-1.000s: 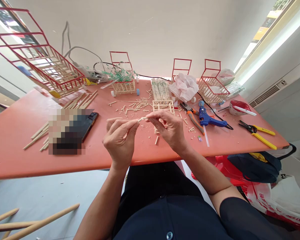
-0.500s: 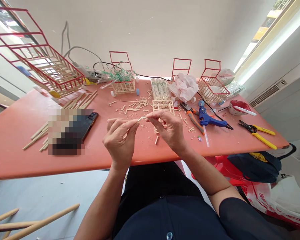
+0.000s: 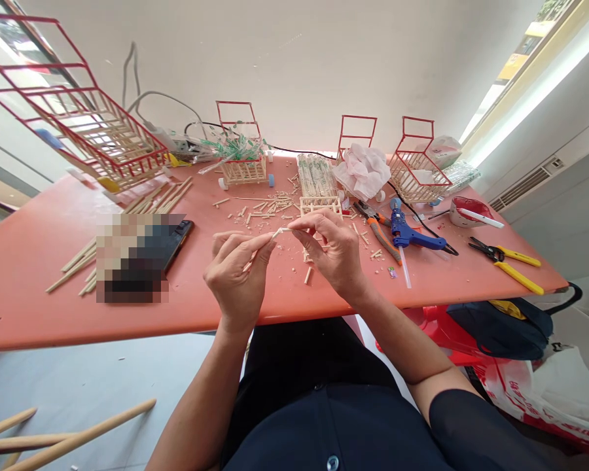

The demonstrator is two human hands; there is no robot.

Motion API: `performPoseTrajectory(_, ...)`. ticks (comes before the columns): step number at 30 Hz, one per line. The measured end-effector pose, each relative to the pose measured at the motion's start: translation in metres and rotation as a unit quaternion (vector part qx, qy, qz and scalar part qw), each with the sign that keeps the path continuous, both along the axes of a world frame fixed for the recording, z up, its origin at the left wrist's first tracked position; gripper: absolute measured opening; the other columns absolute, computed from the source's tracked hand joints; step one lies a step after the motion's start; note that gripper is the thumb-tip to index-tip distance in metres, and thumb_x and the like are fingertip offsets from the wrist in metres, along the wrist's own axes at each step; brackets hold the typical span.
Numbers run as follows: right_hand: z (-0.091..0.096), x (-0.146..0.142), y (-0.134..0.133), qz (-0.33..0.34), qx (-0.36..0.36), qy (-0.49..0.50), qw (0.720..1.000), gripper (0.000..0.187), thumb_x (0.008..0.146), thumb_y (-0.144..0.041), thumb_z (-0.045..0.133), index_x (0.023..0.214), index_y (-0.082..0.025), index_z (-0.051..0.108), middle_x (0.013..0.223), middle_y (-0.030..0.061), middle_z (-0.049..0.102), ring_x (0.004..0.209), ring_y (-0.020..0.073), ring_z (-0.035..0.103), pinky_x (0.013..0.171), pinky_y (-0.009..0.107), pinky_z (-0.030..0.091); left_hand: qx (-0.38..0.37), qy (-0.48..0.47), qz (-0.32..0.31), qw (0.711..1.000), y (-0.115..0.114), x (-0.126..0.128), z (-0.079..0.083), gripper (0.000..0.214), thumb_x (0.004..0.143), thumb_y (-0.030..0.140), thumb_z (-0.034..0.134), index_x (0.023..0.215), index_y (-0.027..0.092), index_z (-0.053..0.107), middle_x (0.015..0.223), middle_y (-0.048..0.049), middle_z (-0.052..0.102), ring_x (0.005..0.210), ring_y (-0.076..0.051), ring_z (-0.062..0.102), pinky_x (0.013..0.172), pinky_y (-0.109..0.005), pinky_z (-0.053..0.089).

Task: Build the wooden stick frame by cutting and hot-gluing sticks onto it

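Observation:
Above the front half of the table, my left hand (image 3: 239,278) and my right hand (image 3: 332,255) pinch a small pale wooden stick piece (image 3: 280,231) between their fingertips from either side. The piece bends at an angle in the gap; whether it is one stick or two short ones touching, I cannot tell. Both hands are closed. Just behind my right hand stands a small unpainted stick frame (image 3: 319,205), partly covered by the fingers. Scattered stick offcuts (image 3: 275,207) lie beyond my hands.
Miniature stick shopping carts with red handles (image 3: 245,171) line the back, a larger cart (image 3: 122,154) at left. Long sticks (image 3: 78,256) and a partly blurred phone (image 3: 177,245) lie left. To the right are orange-handled pliers (image 3: 383,241), a blue glue gun (image 3: 419,239), yellow-handled wire strippers (image 3: 519,275) and a bowl (image 3: 464,219).
Both hands have shifted very slightly to the right in the picture, along with a small view shift. The pinch on the stick piece stays the same.

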State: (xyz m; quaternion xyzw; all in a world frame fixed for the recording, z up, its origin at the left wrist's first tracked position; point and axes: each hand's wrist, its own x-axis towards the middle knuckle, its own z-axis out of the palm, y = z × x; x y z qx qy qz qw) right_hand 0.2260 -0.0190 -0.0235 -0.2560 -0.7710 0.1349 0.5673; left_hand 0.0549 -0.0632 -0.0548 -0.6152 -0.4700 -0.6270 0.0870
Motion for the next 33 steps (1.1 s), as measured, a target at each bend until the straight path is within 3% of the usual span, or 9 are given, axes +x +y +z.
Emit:
performPoseTrajectory(16, 0.001, 0.0006, -0.0027, -0.023, -0.026, 0.001, 0.999, 0.006, 0.106, -0.026, 0.074, 0.104, -0.023, 0.079, 0.099, 0.0003, 0.079, 0.08, 0.0122, 0.066, 0.075, 0.028, 0.054, -0.007, 0.001, 0.0, 1.0, -0.0013, 0.001, 0.0009, 0.007, 0.1, 0.024, 0.079, 0.097, 0.023, 0.084, 0.075, -0.0011, 0.074, 0.079, -0.019, 0.062, 0.079, -0.033, 0.052)
performPoseTrajectory(27, 0.0008, -0.0015, -0.0044, -0.001, -0.011, 0.01, 1.0, 0.007, 0.104, -0.018, 0.075, 0.104, -0.024, 0.079, 0.101, -0.0004, 0.08, 0.084, 0.012, 0.068, 0.076, 0.027, 0.055, -0.033, -0.012, 0.003, 0.999, -0.0031, 0.0022, 0.0027, 0.013, 0.101, 0.031, 0.076, 0.093, 0.024, 0.084, 0.072, -0.0008, 0.075, 0.075, -0.019, 0.063, 0.078, -0.034, 0.052)
performPoseTrajectory(33, -0.0001, -0.0012, -0.0041, -0.002, -0.022, 0.011, 1.0, 0.007, 0.107, -0.023, 0.072, 0.104, -0.024, 0.079, 0.101, 0.0004, 0.08, 0.085, 0.0132, 0.067, 0.077, 0.028, 0.055, -0.039, -0.008, 0.004, 0.999, -0.0038, 0.0027, 0.0026, 0.015, 0.102, 0.032, 0.075, 0.093, 0.024, 0.084, 0.073, -0.001, 0.075, 0.076, -0.019, 0.064, 0.078, -0.034, 0.052)
